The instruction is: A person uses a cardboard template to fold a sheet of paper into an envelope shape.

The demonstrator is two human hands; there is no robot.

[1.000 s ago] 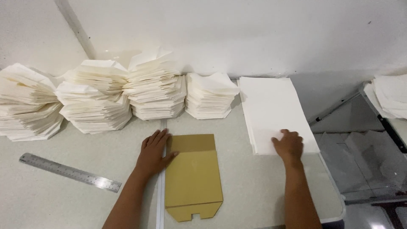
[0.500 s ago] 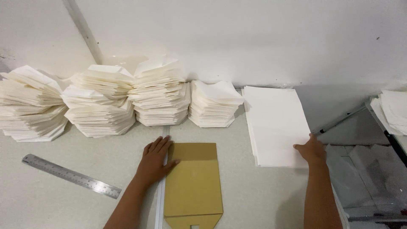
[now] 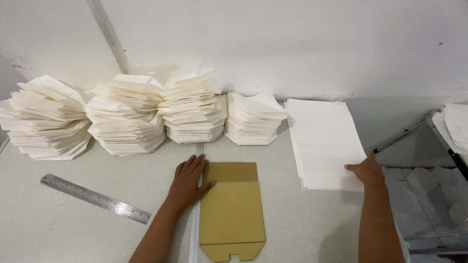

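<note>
Left hand (image 3: 189,179) flat and spread on the bench (image 3: 68,229), palm down, fingers fanned out, thumb and fingertips just lapping onto the left edge of the brown cardboard template (image 3: 231,212); not pinching anything, just pressing down; template lying flat near the front edge of the bench, notched tab at the bottom, a fold line across the upper part; thin white strip (image 3: 195,229) running right along its left side, under the wrist; right hand (image 3: 365,169) over at the lower right corner of the flat stack of white sheets (image 3: 324,141), fingers curled at the edge of the stack with the thumb on top, looks like pinching the corner of the top sheet but can't tell for sure how many sheets; stack well apart from the template, off to its right, up near the wall; metal ruler (image 3: 95,198) lying diagonally on the left part of the bench, clear of both hands; behind all that, four piles of folded white paper (image 3: 131,117) lined up against the wall, pretty tall and a bit messy; some grey metal frame (image 3: 414,131) off the right end of the bench.
</note>
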